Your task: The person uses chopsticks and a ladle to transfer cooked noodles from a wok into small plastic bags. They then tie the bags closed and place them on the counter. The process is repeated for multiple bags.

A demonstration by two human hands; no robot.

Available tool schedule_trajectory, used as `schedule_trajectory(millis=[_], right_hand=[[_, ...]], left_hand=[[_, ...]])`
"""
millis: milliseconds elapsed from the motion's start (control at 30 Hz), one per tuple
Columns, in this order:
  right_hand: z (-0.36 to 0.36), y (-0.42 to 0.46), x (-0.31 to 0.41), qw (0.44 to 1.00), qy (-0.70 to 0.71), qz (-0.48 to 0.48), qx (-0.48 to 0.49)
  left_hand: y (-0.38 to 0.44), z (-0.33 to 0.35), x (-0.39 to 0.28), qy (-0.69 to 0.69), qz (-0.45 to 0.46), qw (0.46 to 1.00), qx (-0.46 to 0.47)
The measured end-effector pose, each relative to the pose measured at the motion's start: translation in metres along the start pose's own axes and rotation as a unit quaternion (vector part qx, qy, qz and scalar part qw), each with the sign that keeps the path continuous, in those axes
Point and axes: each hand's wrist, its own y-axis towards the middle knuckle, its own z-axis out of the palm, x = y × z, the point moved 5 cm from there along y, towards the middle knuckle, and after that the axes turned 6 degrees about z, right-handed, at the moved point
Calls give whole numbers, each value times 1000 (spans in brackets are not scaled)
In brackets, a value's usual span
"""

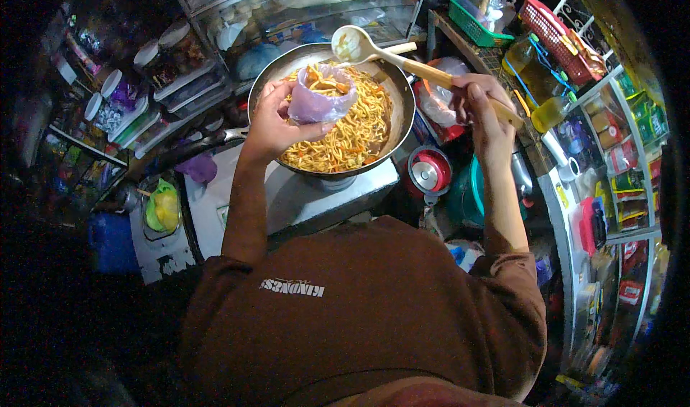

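Observation:
My left hand (276, 118) holds a small purple plastic bag (318, 100) over the left part of a large frying pan (404, 124); noodles and vegetable bits show in the bag's mouth. Stir-fried noodles (350, 137) with orange and green bits cover much of the pan. In my right hand (482, 102), right of the pan, is the wooden handle of a pale ladle (353, 44). Its bowl is raised above the pan's far rim, with a little food residue in it. Another light-coloured handle (401, 49) lies at the pan's far rim, partly hidden by the ladle.
Beneath the pan is a stove with a pale top (291, 196). A glass display case (302, 8) stands behind. Plastic tubs (183, 75) are at the left, with a green bag (161, 207) lower down. Oil bottles (550, 113), baskets (560, 40) and shelves of packets (630, 186) line the right.

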Motion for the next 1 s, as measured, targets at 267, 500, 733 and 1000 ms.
schedule_trajectory(millis=[267, 500, 733, 1000], right_hand=[[23, -3, -58, 963, 233, 131, 3], [20, 13, -39, 963, 250, 95, -29], [13, 13, -1, 980, 187, -5, 72], [5, 12, -8, 998, 47, -25, 28]], left_hand=[[-5, -2, 6, -81, -59, 993, 58], [-5, -5, 13, -49, -59, 996, 43], [-1, -10, 11, -21, -36, 999, -23], [-1, -14, 7, 55, 27, 997, -37]])
